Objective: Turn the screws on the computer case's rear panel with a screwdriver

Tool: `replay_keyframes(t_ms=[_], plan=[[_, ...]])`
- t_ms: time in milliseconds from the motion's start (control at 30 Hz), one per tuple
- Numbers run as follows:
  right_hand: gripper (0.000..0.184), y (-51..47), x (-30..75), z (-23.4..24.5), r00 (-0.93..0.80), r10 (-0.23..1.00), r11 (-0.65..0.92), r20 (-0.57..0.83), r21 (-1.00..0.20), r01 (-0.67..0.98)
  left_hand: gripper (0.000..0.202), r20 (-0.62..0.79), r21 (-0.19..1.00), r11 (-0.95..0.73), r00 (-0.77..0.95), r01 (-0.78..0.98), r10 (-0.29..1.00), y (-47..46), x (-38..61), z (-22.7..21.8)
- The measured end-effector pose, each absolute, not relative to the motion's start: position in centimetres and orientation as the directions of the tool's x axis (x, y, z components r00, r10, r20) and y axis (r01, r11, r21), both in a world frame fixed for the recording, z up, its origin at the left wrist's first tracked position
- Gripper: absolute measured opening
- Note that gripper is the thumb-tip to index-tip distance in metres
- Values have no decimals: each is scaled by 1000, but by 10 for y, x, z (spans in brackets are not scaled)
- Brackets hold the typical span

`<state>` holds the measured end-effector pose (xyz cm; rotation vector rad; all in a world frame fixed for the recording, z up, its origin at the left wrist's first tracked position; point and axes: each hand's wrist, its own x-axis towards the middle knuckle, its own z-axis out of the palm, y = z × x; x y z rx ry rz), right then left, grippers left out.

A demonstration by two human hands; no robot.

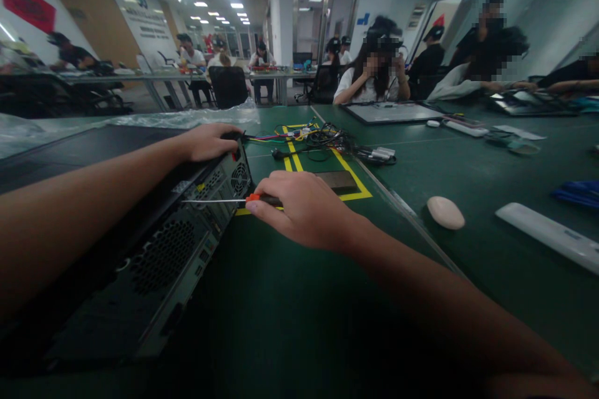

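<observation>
A black desktop computer case (159,262) lies on its side at the left, its metal rear panel with vents and ports turned toward me. My left hand (213,142) grips the far top edge of the case, thumb on top and fingers partly hidden past the corner. In my right hand (299,209) is a screwdriver (253,199) with a red and black handle, held level. Its long thin shaft points left and its tip is at the rear panel; whether it sits in a screw, I cannot tell.
Bundled cables (327,137) lie on the green table (397,287) beyond my right hand, near a dark flat block (339,182) inside yellow tape. At the right are a pale mouse-shaped object (445,212) and a white bar (547,234). Several people sit across and behind.
</observation>
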<state>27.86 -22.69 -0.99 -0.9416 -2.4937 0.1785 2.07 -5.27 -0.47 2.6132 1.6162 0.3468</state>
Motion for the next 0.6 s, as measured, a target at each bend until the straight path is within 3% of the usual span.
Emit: replay_keyframes(t_ms=[233,600], plan=[[27,-228,279,-11,-653,645,764,397,-350,542,73,171,181,-451,424,874,889,-52,20,-5],[13,-225,280,-14,-666,615,788,423,-289,544,74,166,187,-445,418,876,893,-49,18,-7]])
